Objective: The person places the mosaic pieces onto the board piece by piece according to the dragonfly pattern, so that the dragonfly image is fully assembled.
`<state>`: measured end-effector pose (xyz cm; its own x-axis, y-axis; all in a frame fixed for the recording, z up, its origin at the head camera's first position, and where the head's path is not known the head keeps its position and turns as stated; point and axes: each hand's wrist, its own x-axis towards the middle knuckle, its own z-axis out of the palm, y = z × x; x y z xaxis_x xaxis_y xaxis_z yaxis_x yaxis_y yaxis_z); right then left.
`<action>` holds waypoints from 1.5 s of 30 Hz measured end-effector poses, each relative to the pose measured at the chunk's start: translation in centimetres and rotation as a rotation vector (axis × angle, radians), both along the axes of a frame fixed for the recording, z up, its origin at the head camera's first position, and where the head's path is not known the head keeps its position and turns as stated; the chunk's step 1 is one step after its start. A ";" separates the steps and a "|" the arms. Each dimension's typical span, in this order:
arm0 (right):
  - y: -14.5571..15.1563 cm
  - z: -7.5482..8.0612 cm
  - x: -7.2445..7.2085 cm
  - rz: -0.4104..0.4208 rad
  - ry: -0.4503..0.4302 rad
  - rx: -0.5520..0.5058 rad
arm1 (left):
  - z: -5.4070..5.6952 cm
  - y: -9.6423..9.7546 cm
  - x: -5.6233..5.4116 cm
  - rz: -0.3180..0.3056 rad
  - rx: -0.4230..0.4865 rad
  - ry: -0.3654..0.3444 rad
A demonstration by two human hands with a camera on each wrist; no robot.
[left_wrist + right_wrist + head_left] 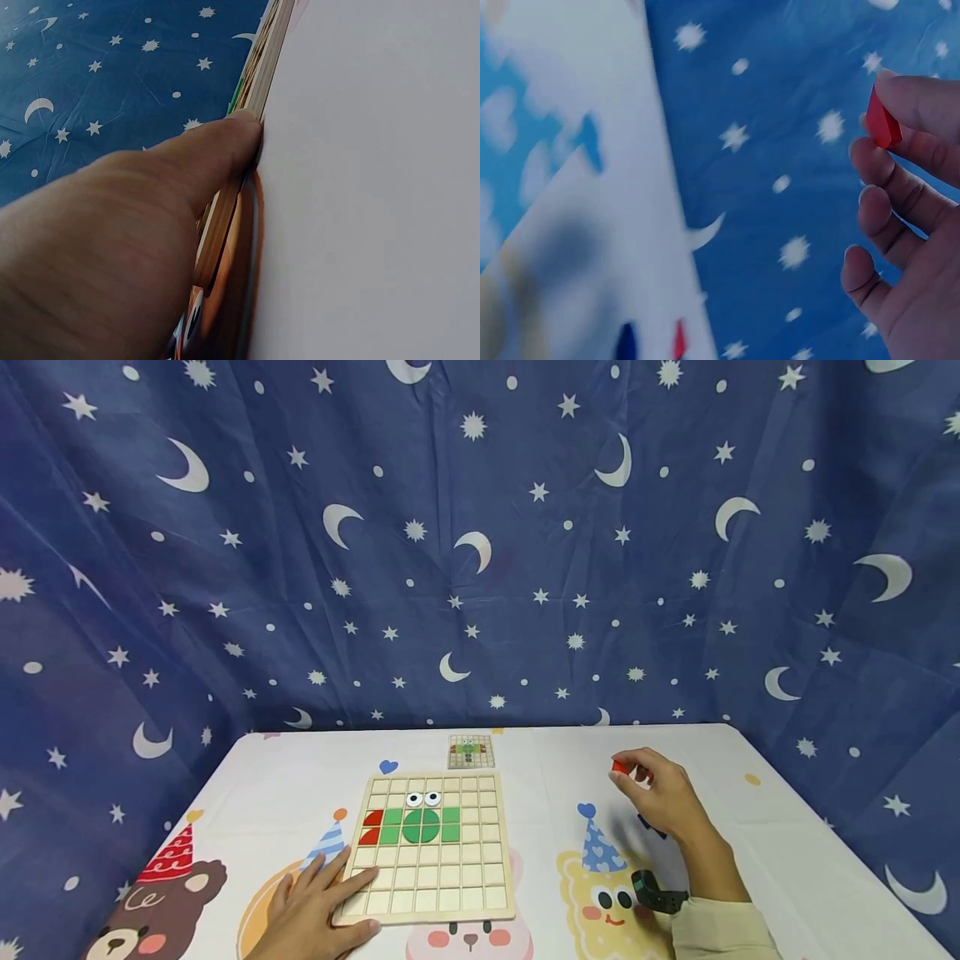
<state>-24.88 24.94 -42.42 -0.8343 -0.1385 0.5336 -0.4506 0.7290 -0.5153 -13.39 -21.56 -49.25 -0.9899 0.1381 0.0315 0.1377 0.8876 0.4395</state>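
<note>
A pale wooden grid board (430, 902) lies on the table, bearing green tiles (451, 825), a green circle (421, 826) made of pieces, two eye pieces (423, 798) and red curved pieces (369, 836) at the left. My left hand (318, 906) rests at its lower left corner, fingers spread. In the left wrist view the thumb (217, 146) touches the board's side edge. Raised above the table right of the board, my right hand (660, 793) pinches a small red block (883, 121) between thumb and fingertips; its full shape is partly hidden by them.
Behind the board lies a small picture card (471, 752) showing a similar pattern. A blue piece (626, 343) and a red piece (679, 340) appear at the bottom of the right wrist view. A starry blue curtain (480, 610) hangs behind the cartoon-printed tablecloth (540, 760).
</note>
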 end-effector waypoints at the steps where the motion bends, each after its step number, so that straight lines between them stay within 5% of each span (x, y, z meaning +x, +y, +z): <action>1: -0.3 0.4 0.2 0.011 0.027 0.003 | -0.1 0.0 0.0 -0.001 -0.002 0.005; 8: -3.2 3.1 2.1 0.171 0.260 -0.031 | -0.5 0.2 -0.1 -0.002 -0.023 0.020; 13: -6.8 3.9 2.6 0.283 0.285 -0.054 | -0.3 0.0 0.0 -0.007 -0.021 0.018; 19: -11.7 3.2 2.0 0.339 0.160 -0.081 | -0.2 -0.4 -0.1 -0.003 -0.058 0.019; 27: -15.9 0.3 0.5 0.336 -0.035 -0.132 | -0.2 -0.3 -0.1 0.002 -0.050 0.014; 37: -18.3 -3.1 -1.5 0.292 -0.310 -0.052 | -0.3 0.0 -0.1 0.014 -0.018 0.003; 45: -18.7 -4.5 -2.2 0.271 -0.420 0.048 | -0.3 -0.2 0.0 -0.004 -0.016 0.061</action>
<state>-27.03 6.25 -46.97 -0.9063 -0.3963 0.1471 -0.3880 0.6417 -0.6616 -13.43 -21.75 -49.58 -0.9857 0.1430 0.0892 0.1673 0.8938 0.4162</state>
